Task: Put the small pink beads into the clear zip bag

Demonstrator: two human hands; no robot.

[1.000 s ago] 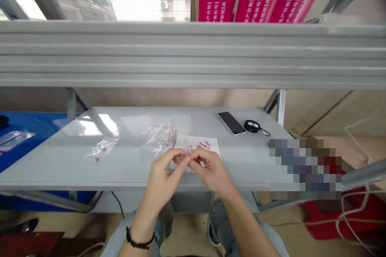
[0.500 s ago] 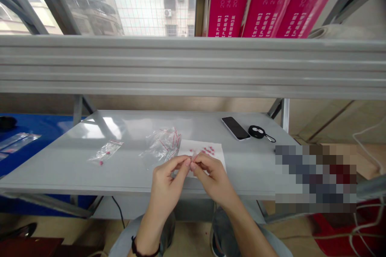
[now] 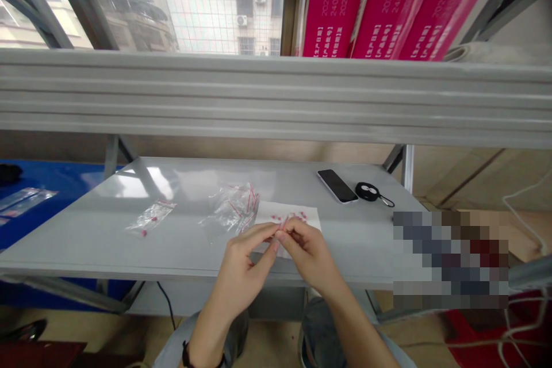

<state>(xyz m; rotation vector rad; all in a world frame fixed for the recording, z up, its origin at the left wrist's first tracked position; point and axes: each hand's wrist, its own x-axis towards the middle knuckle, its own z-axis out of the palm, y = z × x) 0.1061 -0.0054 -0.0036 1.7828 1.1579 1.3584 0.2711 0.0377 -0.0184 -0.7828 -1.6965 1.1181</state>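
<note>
My left hand (image 3: pixel 252 256) and my right hand (image 3: pixel 307 247) meet above a white sheet of paper (image 3: pixel 310 211), thumbs and forefingers pinched together. Between the fingertips shows a bit of a small clear plastic bag (image 3: pixel 283 222) with a reddish edge; most of it is hidden by my fingers. Several small pink-red pieces (image 3: pixel 303 216) lie on the paper just beyond my hands. To the left of the paper is a loose heap of clear zip bags (image 3: pixel 233 207) with red seal lines. Farther left, a clear bag with red pieces (image 3: pixel 155 217) lies flat on the grey table (image 3: pixel 181 253).
A phone (image 3: pixel 337 186) and a round black case with a carabiner (image 3: pixel 368 191) lie at the back right. A grey shelf beam (image 3: pixel 259 98) crosses above the table. Pink boxes (image 3: pixel 336 6) stand on it. At the left is a blue surface (image 3: pixel 69 175) with plastic bags.
Both hands have shifted slightly to the right over the paper, still pinched together. My left fingers have straightened somewhat, and the clear plastic shows a little more above the fingertips.
</note>
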